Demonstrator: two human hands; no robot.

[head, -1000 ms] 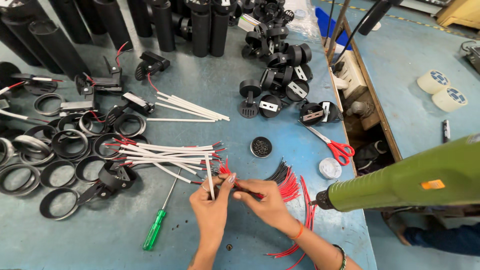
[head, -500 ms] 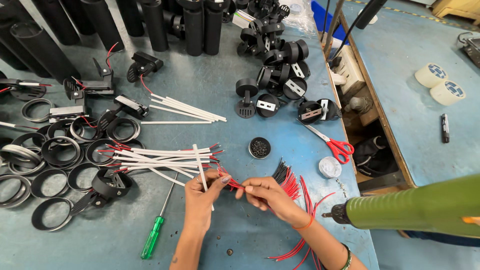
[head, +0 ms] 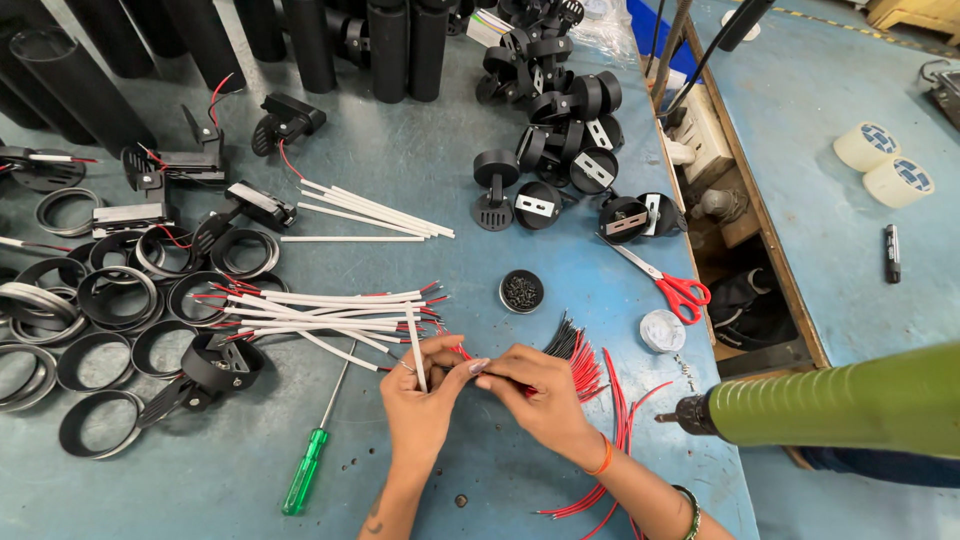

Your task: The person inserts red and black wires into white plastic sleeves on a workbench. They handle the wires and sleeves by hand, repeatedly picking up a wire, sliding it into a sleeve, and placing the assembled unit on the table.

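My left hand [head: 418, 398] pinches a thin white sleeve tube [head: 415, 346] that stands almost upright between its fingers. My right hand [head: 540, 393] holds a red wire [head: 500, 384] and meets the left hand's fingertips at the tube's lower end. A pile of white sleeved wires [head: 320, 312] with red tips lies just beyond my left hand. A bundle of loose red and black wires [head: 585, 365] lies under and behind my right hand.
Black rings [head: 110, 295] and lamp parts crowd the left. A green screwdriver [head: 308, 468], a small tin of screws [head: 521, 291], red scissors [head: 672, 284], black round housings [head: 560, 150], bare white tubes [head: 365, 210] and a hanging green power screwdriver [head: 850, 400] surround my hands. Tape rolls [head: 885, 165] lie far right.
My hands have stayed together on the tube and wire. The view has shifted slightly, and the green power screwdriver now sits further right and lower in it.
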